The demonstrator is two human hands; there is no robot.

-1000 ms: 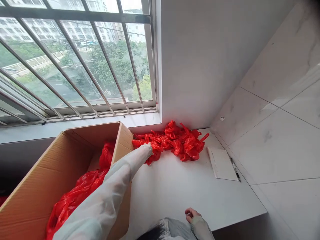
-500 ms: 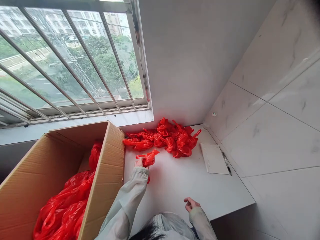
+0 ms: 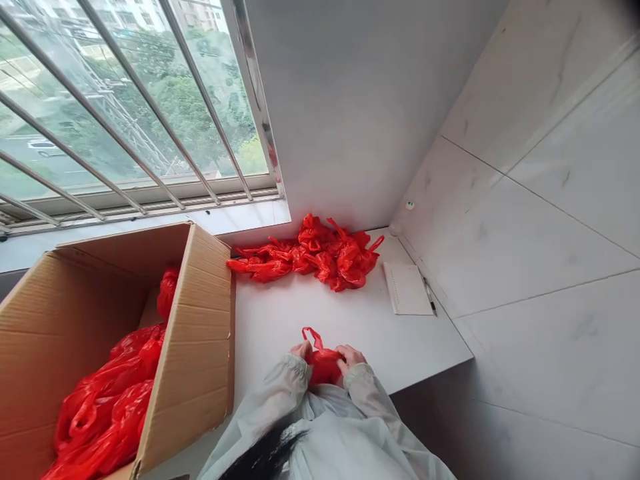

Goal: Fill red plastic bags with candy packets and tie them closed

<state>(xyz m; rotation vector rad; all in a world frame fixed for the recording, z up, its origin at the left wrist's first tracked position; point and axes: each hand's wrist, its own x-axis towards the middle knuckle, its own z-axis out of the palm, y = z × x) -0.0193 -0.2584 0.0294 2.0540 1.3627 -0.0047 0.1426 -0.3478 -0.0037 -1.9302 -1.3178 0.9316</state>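
Close to my body, over the front of the white table (image 3: 280,310), I hold a red plastic bag (image 3: 325,367) between both hands. My left hand (image 3: 301,349) grips its left side, fingers closed. On the right side my right hand (image 3: 351,358) pinches the bag's upper edge. One handle loop stands up from the bag near my left hand. Behind, along the wall, lies a heap of crumpled red plastic bags (image 3: 345,260). At left, a cardboard box (image 3: 197,333) stands open on its side of the table, with more red bags (image 3: 117,393) inside.
A white notebook (image 3: 409,290) lies at the table's right, with a black pen (image 3: 430,297) beside it against the tiled wall (image 3: 540,240). A barred window (image 3: 150,113) is at the upper left. The table's right front edge runs diagonally.
My left hand has brought the red bag back from near the heap towards my body. My right hand has moved in and taken hold of its other side. The view has shifted.
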